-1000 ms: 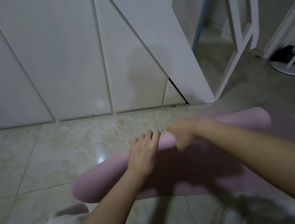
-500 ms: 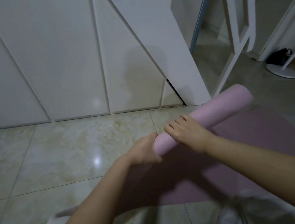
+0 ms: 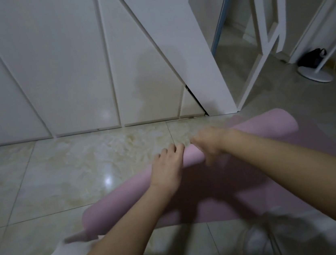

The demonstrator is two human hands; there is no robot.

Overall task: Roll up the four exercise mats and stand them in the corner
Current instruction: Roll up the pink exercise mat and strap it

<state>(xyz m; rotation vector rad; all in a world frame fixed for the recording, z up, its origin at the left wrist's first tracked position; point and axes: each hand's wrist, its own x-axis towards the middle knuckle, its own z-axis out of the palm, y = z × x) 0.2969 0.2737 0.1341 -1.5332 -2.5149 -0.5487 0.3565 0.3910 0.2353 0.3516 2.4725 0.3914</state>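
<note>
On glossy cream marble floor tiles [image 3: 66, 171], before white panelled wall doors [image 3: 60, 66], a soft pink foam exercise mat [image 3: 268, 127] lies half rolled. Left hand [image 3: 166, 170] and right hand [image 3: 209, 143] press curled fingers onto the roll. Bare floor spreads leftward; a white round stand base [image 3: 315, 74] sits far right.

No readable text, labels, brand marks, numbers or signs are showing anywhere in this view; the pink exercise mat [image 3: 248, 130], the white wall panels [image 3: 60, 66] and the tiled floor [image 3: 61, 165] are all appearing plain and unmarked.
</note>
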